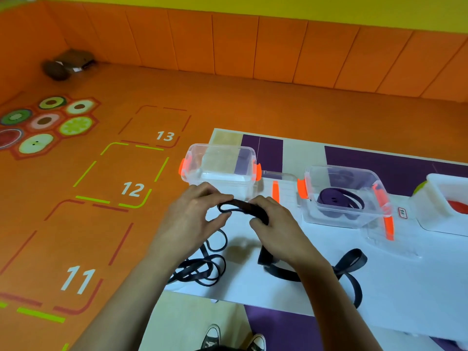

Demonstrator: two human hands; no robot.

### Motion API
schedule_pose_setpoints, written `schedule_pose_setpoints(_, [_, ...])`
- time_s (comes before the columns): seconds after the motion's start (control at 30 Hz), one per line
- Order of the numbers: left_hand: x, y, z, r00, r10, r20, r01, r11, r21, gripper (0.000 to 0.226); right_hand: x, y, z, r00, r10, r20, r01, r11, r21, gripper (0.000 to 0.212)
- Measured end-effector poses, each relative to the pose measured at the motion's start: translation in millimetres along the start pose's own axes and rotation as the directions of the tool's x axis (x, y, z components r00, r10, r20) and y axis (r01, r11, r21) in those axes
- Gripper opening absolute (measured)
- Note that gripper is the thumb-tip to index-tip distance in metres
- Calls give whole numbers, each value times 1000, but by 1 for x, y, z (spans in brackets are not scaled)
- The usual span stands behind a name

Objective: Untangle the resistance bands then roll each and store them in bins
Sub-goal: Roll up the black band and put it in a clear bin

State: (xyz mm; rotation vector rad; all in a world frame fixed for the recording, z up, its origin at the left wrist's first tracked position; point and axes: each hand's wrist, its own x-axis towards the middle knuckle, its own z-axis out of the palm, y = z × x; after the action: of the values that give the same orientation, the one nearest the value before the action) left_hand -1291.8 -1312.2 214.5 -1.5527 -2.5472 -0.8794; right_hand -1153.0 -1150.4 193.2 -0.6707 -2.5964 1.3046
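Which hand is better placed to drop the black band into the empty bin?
Probably the left hand: it sits directly before the empty bin, pinching the black band; the right hand, also gripping it, is farther aside.

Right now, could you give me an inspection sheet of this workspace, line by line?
Surface: white surface carrying three bins and loose bands.
Job's things: black band held between both hands, its tail looping off to the right; thin black bands tangled near the left edge; purple band coiled in the middle clear bin; left clear bin looks empty.
Clutter: white bin at right, something red inside.
Hands: left hand pinches the black band; right hand grips it.
Cables: nothing seen.
Surroundings: orange floor, padded orange wall, dark object in the far corner.
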Motion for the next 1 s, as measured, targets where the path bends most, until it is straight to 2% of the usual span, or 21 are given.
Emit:
schedule_pose_setpoints(0.07, [-2, 6, 4, 997, -3, -75, 8, 997, 70, 21, -1, 2, -4, 999, -18, -31, 17, 999, -42, 18])
schedule_pose_setpoints(0.13, [-3, 16, 8, 990, -47, -136, 61, 993, 98, 16, -2, 0, -2, 998, 13, -59, -11, 999, 31, 16])
schedule_pose_setpoints(0.23, [-1, 30, 18, 983, -166, -75, 175, 974, 145, 16, -7, -4, 8, 996, 20, -89, -6, 988, 154, 35])
schedule_pose_setpoints(0.33, [-2, 32, 27, 961, -276, -32, 277, 940, 199, 20, -12, -1, 18, 995, -47, -83, 51, 998, 43, 56])
schedule_pose_setpoints(0.4, [-3, 31, 30, 928, -370, -35, 372, 918, 140, 20, -12, -2, 24, 996, -81, -44, 77, 994, -77, 66])
schedule_pose_setpoints(0.47, [-1, 32, 29, 879, -476, -5, 476, 879, -26, 16, -8, -5, 32, 994, -96, -44, 88, 983, -161, 71])
schedule_pose_setpoints(0.53, [0, 33, 28, 841, -537, 57, 536, 816, -214, 14, -2, -6, 38, 989, -109, -95, 86, 972, -217, 65])
schedule_pose_setpoints(0.6, [-1, 32, 26, 838, -531, 121, 541, 783, -306, 15, 1, -3, 38, 982, -137, -130, 103, 965, -240, 54])
schedule_pose_setpoints(0.73, [-5, 17, 26, 838, -444, 317, 537, 775, -333, 17, -1, 13, 21, 988, -141, -62, 125, 969, -212, 43])
schedule_pose_setpoints(0.87, [-2, 1, 22, 796, -379, 472, 604, 538, -588, 33, 1, 9, 6, 980, -176, 87, 181, 982, -51, 51])
schedule_pose_setpoints(1.0, [-2, -7, 22, 811, -268, 519, 584, 365, -725, 33, 0, 3, 6, 961, -193, 198, 190, 981, 35, 55])
